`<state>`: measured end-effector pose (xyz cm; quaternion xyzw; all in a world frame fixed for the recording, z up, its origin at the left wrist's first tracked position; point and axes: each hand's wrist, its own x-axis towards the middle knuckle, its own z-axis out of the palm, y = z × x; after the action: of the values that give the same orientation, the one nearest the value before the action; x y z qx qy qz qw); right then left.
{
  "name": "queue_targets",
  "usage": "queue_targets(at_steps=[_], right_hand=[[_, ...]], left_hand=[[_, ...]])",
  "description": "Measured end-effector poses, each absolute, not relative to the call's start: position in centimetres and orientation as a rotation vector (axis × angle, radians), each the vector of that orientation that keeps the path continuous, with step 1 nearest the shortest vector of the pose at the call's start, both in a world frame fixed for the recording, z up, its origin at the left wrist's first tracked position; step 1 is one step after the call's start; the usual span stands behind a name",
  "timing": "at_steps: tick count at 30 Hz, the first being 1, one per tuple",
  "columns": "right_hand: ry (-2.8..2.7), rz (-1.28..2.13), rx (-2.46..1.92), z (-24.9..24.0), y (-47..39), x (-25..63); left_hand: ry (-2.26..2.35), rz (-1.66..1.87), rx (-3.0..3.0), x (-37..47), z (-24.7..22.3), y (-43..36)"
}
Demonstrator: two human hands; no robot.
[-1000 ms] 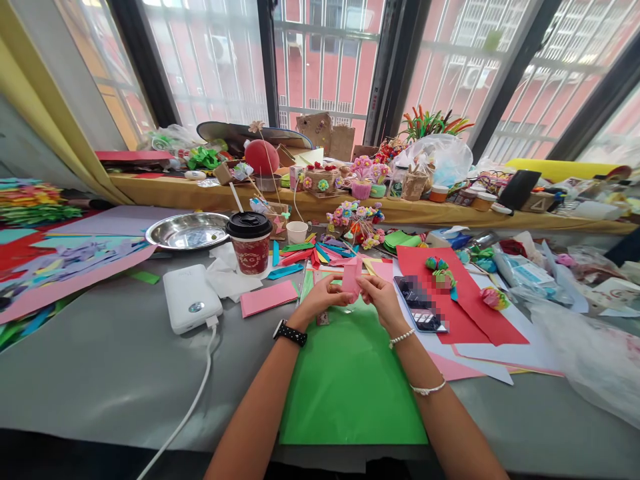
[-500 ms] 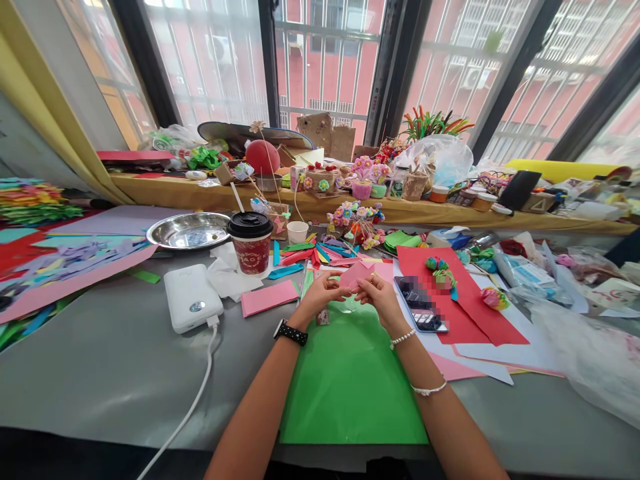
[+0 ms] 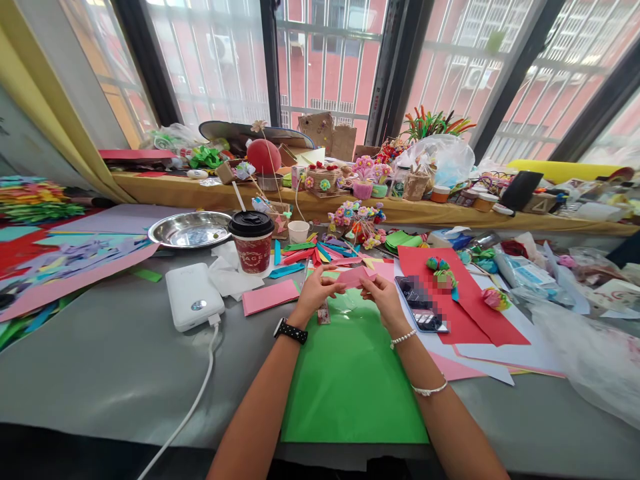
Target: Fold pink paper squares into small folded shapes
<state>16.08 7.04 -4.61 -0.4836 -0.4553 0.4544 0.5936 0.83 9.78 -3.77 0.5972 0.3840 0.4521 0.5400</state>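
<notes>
Between my two hands is a small piece of pink paper (image 3: 353,277), held up over the far end of a green sheet (image 3: 355,380). My left hand (image 3: 319,291) pinches its left end, and a dark watch band is on that wrist. At the right end, the thumb and fingers of my right hand (image 3: 380,297) grip the paper; beaded bracelets circle that arm. Left of my left hand lies a stack of pink paper strips (image 3: 270,298). A phone (image 3: 420,305) rests just right of my right hand.
A lidded red coffee cup (image 3: 253,250), a white power bank (image 3: 194,297) with a cable, and a steel plate (image 3: 165,233) stand on the left. Folded coloured strips (image 3: 320,253) lie beyond my hands. Red paper (image 3: 493,317) and plastic bags (image 3: 595,353) cover the right. Crafts crowd the windowsill.
The pink paper now looks flatter and narrower, stretched level between my hands. My fingers have shifted slightly apart along it; the arms have barely moved.
</notes>
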Motion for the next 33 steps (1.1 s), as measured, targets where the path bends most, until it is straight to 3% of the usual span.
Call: queue_targets(at_steps=[7, 33], right_hand=[[-1.153, 1.133, -1.068, -4.1, 7.0, 16.3], [-1.166, 1.09, -1.047, -4.1, 7.0, 16.9]], left_hand=[[0.945, 1.213, 1.407, 0.2, -4.0, 10.4], [0.807, 0.994, 1.303, 0.4, -3.2, 9.5]])
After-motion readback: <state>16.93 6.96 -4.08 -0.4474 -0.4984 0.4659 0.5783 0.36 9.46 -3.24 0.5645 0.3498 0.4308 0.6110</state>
